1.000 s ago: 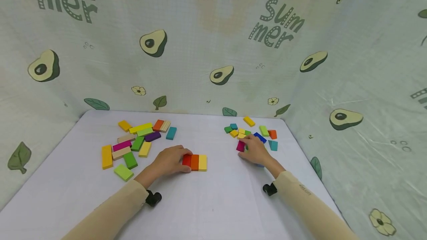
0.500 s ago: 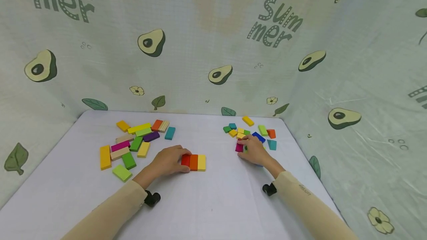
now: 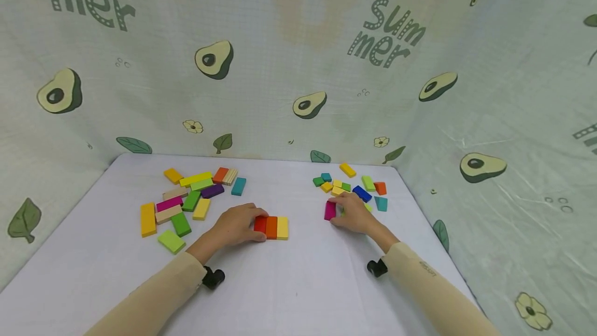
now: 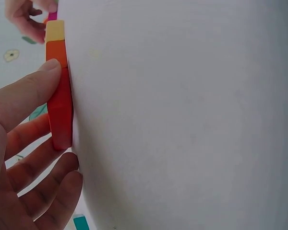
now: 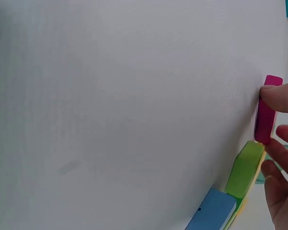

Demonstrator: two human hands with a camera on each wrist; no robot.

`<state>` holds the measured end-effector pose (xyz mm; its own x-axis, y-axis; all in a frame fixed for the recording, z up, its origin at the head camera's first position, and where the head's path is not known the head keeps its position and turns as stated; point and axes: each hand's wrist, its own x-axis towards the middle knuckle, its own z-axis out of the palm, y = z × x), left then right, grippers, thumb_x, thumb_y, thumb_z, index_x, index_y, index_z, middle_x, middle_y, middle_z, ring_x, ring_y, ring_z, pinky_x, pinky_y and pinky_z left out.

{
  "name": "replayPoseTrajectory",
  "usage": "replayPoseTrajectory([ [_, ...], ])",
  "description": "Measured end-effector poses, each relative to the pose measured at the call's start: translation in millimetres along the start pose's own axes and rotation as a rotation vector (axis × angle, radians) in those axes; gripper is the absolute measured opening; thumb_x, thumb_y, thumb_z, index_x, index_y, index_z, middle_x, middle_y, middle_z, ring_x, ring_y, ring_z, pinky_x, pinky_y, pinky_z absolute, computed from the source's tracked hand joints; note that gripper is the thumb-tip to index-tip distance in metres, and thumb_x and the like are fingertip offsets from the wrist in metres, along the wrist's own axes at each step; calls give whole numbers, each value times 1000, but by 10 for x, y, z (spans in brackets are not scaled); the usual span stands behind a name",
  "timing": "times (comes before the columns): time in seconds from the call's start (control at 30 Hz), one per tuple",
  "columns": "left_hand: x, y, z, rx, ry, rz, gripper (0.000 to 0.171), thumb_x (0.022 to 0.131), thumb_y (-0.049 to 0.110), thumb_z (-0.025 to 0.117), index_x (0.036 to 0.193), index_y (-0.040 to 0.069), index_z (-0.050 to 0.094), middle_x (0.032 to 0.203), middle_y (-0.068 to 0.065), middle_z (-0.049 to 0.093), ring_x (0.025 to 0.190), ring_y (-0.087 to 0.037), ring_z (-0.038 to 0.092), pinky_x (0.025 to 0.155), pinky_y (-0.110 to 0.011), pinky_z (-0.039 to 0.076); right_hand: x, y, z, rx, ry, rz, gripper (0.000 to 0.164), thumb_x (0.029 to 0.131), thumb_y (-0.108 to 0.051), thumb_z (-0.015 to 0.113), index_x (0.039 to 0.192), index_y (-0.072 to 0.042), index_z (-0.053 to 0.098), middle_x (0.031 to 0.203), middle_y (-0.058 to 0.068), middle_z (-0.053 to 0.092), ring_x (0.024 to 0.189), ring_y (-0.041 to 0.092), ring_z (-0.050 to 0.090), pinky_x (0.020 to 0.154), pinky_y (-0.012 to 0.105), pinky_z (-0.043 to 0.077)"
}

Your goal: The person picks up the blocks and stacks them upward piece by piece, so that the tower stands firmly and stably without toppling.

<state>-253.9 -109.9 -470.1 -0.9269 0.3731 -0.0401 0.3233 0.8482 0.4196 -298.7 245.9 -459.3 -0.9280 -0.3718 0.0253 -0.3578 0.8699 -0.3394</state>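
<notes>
In the head view my left hand holds the red block at the left end of a flat row. An orange block and a pale yellow block sit side by side with it. The left wrist view shows the thumb on the near side of the red block, fingers at its end. Farther right, my right hand pinches a magenta block between thumb and fingers. Beside that magenta block, a light green block and a blue block show in the right wrist view.
A scattered group of coloured blocks, including a purple one, lies on the white table at left. More small blocks lie beyond my right hand, among them a dark blue one. A patterned sheet hangs behind.
My right hand has drawn the magenta block slightly left and toward me, away from the right group. My left hand stays on the red block.
</notes>
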Motion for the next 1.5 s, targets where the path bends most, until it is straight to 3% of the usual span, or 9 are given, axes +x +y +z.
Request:
replayPoseTrajectory([
  [0.2,11,-3,8,-4,-2,3,57,82,40,93,134,25,73,122,-3,69,110,-21,63,100,-48,57,-16,-101,44,87,-30,-29,57,88,-17,88,140,-8,69,126,10,62,112,23,59,93,39,58],
  [0.43,5,-1,0,-3,-8,-4,58,82,40,92,135,25,72,126,-5,69,112,-23,63,101,-51,57,-44,-273,125,168,-71,-111,54,87,-17,89,136,-9,69,113,4,60,99,15,58,82,27,55],
  [0.77,3,-8,-2,-2,-8,-8,58,82,40,92,135,25,72,124,-4,69,111,-22,63,100,-49,58,-69,-544,230,210,-155,-170,55,89,-19,87,139,-9,67,116,3,58,101,15,57,84,27,55],
  [1.5,19,-13,9,2,-7,-6,59,81,41,93,133,25,73,117,0,68,106,-18,62,97,-46,58,19,-757,354,221,-169,-217,54,90,-22,87,139,-11,67,117,2,57,104,15,56,89,26,56],
])
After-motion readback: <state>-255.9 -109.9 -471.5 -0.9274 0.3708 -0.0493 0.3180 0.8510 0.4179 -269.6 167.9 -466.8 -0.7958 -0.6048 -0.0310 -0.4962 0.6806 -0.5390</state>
